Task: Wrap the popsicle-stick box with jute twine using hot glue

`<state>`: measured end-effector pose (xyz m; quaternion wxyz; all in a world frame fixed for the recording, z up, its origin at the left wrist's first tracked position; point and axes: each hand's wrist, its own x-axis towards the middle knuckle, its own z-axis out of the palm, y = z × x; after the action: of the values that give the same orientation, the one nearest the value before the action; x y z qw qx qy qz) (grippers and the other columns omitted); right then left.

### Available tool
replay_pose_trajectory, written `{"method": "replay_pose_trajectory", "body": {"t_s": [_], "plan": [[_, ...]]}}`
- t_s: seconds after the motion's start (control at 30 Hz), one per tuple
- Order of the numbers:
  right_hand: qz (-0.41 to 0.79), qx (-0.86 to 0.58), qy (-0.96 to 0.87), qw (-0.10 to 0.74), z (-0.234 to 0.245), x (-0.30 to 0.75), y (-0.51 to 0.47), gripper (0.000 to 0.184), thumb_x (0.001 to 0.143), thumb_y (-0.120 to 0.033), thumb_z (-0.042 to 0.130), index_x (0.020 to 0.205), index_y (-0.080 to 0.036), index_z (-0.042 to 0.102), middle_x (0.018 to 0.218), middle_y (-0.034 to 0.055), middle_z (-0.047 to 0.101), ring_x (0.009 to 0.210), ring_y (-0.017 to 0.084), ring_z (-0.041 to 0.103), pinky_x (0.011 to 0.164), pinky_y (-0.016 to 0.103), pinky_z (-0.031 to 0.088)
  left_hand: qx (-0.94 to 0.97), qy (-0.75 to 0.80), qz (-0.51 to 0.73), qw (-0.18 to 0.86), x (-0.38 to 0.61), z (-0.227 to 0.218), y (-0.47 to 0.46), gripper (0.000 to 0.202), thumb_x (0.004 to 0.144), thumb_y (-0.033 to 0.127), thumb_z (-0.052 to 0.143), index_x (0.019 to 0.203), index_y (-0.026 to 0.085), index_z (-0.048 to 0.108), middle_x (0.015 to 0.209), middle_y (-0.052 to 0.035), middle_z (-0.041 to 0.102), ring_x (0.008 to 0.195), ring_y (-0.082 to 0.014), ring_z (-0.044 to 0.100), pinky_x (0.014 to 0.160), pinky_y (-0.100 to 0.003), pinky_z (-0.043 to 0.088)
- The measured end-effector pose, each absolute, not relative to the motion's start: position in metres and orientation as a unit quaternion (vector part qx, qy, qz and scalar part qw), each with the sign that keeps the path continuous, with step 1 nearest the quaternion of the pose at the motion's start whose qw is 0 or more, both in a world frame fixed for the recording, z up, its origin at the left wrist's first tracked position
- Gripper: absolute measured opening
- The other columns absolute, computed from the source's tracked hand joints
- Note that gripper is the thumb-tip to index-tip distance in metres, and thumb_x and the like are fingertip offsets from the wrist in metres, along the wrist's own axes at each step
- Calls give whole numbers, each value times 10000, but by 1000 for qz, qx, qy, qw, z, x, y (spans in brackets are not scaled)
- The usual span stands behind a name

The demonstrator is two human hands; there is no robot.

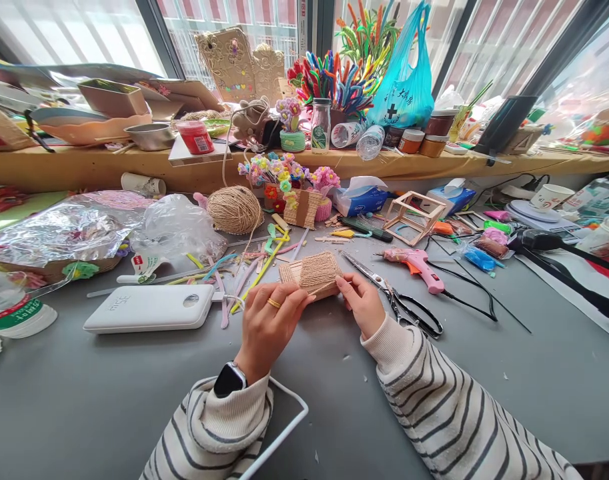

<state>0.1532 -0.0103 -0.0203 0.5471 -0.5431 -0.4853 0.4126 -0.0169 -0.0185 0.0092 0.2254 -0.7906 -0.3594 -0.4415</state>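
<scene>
A small box (320, 270) partly wrapped in rows of jute twine is held just above the grey table, its left part showing bare light wood or card. My left hand (271, 323), with a ring and a smartwatch, is closed on the box's near left edge; its fingers hide that corner, and a strand of twine may run under them. The thumb and fingers of my right hand (361, 303) pinch the right edge. Metal scissors (397, 297) with black handles lie just right of that hand. Behind the box sits a ball of twine (234, 210).
A white power bank (149, 308) lies left with its cable running past my left wrist. On the right are a pink glue gun (419, 267) and a wooden stick frame (415, 217). Pipe cleaners, plastic bags and a flower-filled twine pot (303, 209) crowd the back below a cluttered ledge (184, 163).
</scene>
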Motion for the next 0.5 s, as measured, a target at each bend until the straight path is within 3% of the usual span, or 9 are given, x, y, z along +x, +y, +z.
{"method": "replay_pose_trajectory", "body": {"t_s": [0.17, 0.27, 0.5], "plan": [[412, -545, -484, 546, -21, 153, -11, 361, 676, -540, 562, 733, -184, 582, 573, -20, 499, 515, 110, 414, 477, 248, 313, -759, -416, -501, 10, -17, 3, -18, 15, 792, 188, 577, 781, 198, 577, 667, 23, 588, 516, -78, 475, 539, -210, 394], [412, -546, -482, 547, -20, 153, -11, 362, 671, -542, 560, 726, -185, 576, 572, -20, 493, 514, 110, 410, 472, 249, 308, -749, -433, -501, -29, -15, 2, -18, 28, 811, 185, 540, 795, 183, 563, 644, 30, 533, 479, -61, 443, 469, -183, 377], [412, -545, -483, 548, -20, 153, -10, 368, 666, -550, 559, 718, -186, 578, 581, -14, 504, 528, 114, 425, 475, 247, 316, -711, -480, -504, -105, -13, 2, -17, 124, 755, 288, 601, 825, 194, 563, 586, 55, 401, 502, -75, 380, 476, -191, 340]]}}
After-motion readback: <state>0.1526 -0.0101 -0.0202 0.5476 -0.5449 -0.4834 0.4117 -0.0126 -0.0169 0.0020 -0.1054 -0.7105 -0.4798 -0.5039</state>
